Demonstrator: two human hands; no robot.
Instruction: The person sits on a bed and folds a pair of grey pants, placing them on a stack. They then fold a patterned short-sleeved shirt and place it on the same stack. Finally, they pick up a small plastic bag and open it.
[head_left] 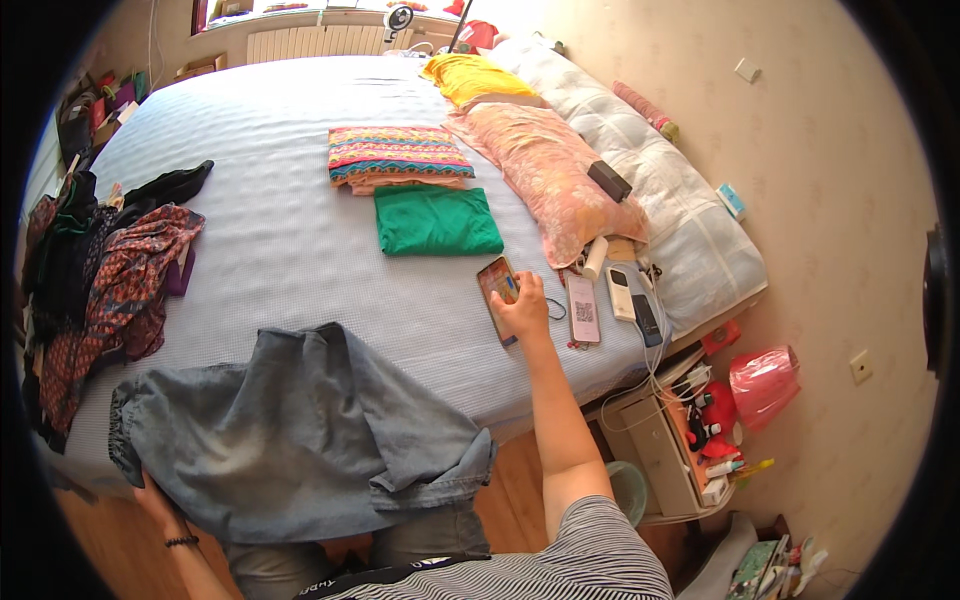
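My right hand (524, 305) reaches onto the bed and grips a smartphone (497, 277) by its right side, thumb over the lit screen. My left hand (158, 502) is at the lower left, holding the edge of a faded blue denim garment (270, 440); its fingertips are hidden by the cloth. The garment spreads rumpled over the near bed edge and above my legs. Right of the smartphone lie a dark hair tie (557, 309) and a second phone (583, 310) showing a square code. Beyond it are a white handheld device (620, 294) and a dark remote (647, 320).
A folded green cloth (438, 220) and folded patterned textiles (400, 155) lie mid-bed. Dark clothes (120, 290) are heaped at the left. A pink pillow (540, 165) bears a dark box (608, 181). Cables hang by the cluttered nightstand (650, 450) at right.
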